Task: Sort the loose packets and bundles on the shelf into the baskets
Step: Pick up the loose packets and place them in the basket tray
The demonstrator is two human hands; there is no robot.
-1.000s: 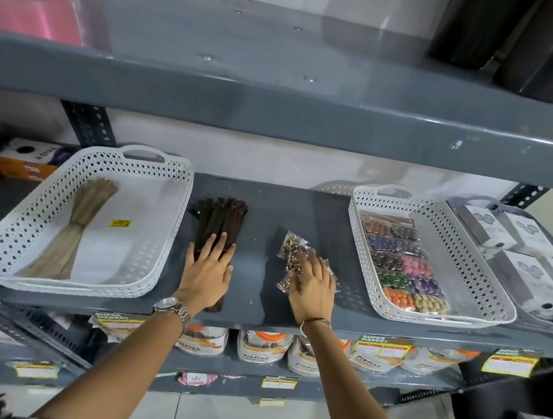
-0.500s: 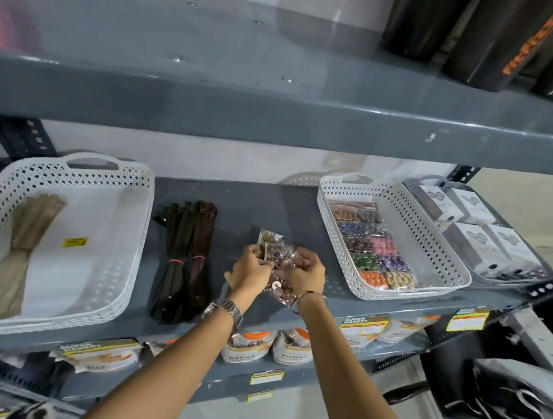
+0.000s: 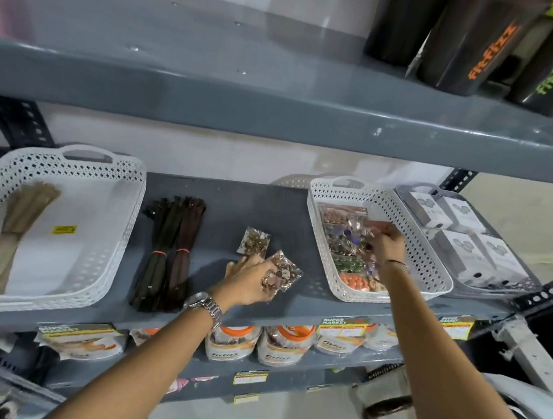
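Now reaching the right hand [image 3: 384,249] into the right basket [image 3: 428,262], pinching a packet [image 3: 377,225] over the rows there; left hand [image 3: 249,281] closing on another bead packet [image 3: 282,273] mid-shelf (light, crinkly, slippery film, probably best pinched by an edge).

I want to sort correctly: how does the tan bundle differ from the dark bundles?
The tan bundle lies inside the left white basket; the dark bundles lie loose on the shelf beside it. The tan one is pale; the dark ones are brown-black with red bands. All are long, thin and tied at the middle.
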